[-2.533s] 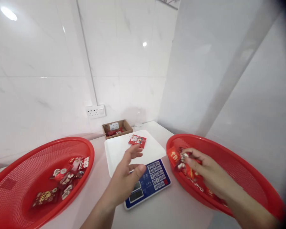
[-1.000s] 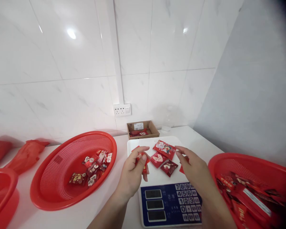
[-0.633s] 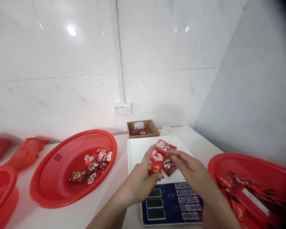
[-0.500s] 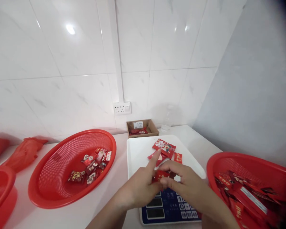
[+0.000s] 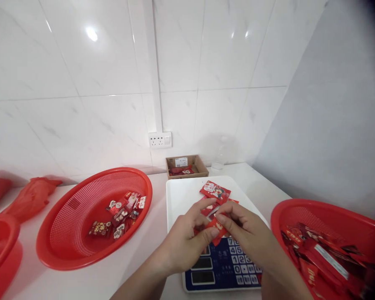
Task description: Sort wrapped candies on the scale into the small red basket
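Note:
My left hand (image 5: pixel 187 237) and my right hand (image 5: pixel 242 227) meet above the front of a white scale tray (image 5: pixel 183 193). Both pinch small red packets (image 5: pixel 218 227) between fingers and thumbs. More red packets (image 5: pixel 215 191) lie on the tray just beyond my fingers. The scale's blue keypad (image 5: pixel 234 262) shows below my hands. A red basket (image 5: pixel 81 246) on the left holds several red packets (image 5: pixel 120 210). Another red basket (image 5: pixel 328 216) at the right is full of red packets.
A small cardboard box (image 5: pixel 183 166) with red packets stands behind the scale against the tiled wall. A wall socket (image 5: pixel 160 140) is above it. A red plastic bag (image 5: pixel 31 198) and a third red basket (image 5: pixel 0 237) lie at the far left.
My right hand left the right basket and dropped packets on the tray. Both hands then came together over the tray front, gathering packets between their fingers. My view shifted left.

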`<state>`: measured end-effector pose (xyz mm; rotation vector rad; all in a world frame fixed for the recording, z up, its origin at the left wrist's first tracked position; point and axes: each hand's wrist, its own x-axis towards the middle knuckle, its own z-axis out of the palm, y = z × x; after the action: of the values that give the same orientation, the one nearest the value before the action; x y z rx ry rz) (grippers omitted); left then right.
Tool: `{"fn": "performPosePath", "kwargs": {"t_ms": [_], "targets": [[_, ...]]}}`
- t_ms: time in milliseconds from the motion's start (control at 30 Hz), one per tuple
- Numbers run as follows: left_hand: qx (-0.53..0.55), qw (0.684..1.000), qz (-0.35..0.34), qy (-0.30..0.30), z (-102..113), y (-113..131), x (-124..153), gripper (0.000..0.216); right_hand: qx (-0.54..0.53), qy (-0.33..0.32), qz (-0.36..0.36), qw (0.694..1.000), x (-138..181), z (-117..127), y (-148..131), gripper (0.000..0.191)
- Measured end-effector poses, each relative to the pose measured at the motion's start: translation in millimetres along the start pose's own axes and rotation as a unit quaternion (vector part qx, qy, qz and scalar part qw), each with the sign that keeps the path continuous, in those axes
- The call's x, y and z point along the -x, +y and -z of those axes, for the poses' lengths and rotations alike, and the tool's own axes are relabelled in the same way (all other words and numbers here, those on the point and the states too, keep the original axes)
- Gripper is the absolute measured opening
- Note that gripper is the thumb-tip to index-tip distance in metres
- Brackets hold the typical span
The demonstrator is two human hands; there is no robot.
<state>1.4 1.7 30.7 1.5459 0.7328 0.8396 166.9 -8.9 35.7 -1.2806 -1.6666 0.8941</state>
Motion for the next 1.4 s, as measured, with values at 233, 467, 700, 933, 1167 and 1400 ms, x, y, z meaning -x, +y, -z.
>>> {"fn": "performPosePath", "kwargs": {"t_ms": [233, 467, 700, 933, 1167, 1400], "targets": [[0.017, 0.993, -0.008, 0.115, 9, 2, -9, 0.041, 0.125, 0.205, -0.085, 0.967, -13, 16, 29, 0.027], [-0.060, 0.996, -0.011, 0.060, 10, 0, -11, 0.028, -0.042, 0.118, -0.030, 0.992, -11, -2, 9, 0.026], [-0.043, 0.996, -0.044, 0.056, 6, 7, -8, 0.028, -0.041, 0.032, 0.011, 0.999, -6, -20, 2, 0.031], [0.003, 0.999, -0.020, 0.030, 11, 9, -2, 0.032, -0.070, 0.015, 0.076, 0.995, -3, -33, -4, 0.041], [0.070, 0.997, -0.001, 0.018, 5, 6, -1, 0.038, -0.092, 0.098, 0.088, 0.987, 2, -41, -16, 0.040], [0.089, 0.996, -0.016, -0.001, 3, 1, -1, 0.044, -0.056, 0.141, 0.121, 0.981, 5, -44, -1, 0.035]]}}
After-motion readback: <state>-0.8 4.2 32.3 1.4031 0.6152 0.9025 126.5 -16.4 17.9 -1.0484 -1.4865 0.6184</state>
